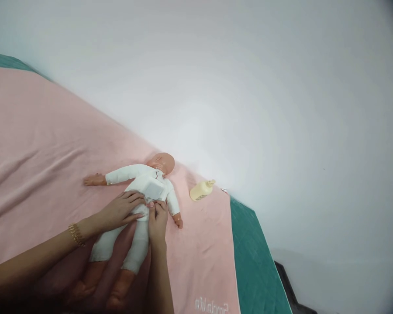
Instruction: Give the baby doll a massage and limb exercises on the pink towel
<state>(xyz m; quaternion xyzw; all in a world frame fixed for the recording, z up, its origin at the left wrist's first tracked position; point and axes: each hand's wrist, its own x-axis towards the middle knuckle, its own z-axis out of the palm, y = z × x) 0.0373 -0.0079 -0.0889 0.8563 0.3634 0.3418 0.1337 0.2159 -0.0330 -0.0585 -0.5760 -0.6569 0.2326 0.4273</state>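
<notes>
A baby doll [140, 179] with a white cloth body and plastic head, hands and feet lies on its back, arms spread. A grey rectangular panel [153, 190] shows on its chest. My left hand [126, 210] rests across the doll's belly, fingers stretched out. Beside it, at the doll's waist, my right hand [159, 218] is closed, with thumb and fingers drawn together. What sits in that pinch is too small to make out. White material [142, 213] around the doll's hips shows between my hands.
A pink towel [203, 244] spreads beneath the doll, over a green quilted cover [252, 253]. To the doll's right lies a pale yellow pump bottle [201, 191] on its side. A white wall [249, 109] borders the far edge. Something dark [290, 283] stands at lower right.
</notes>
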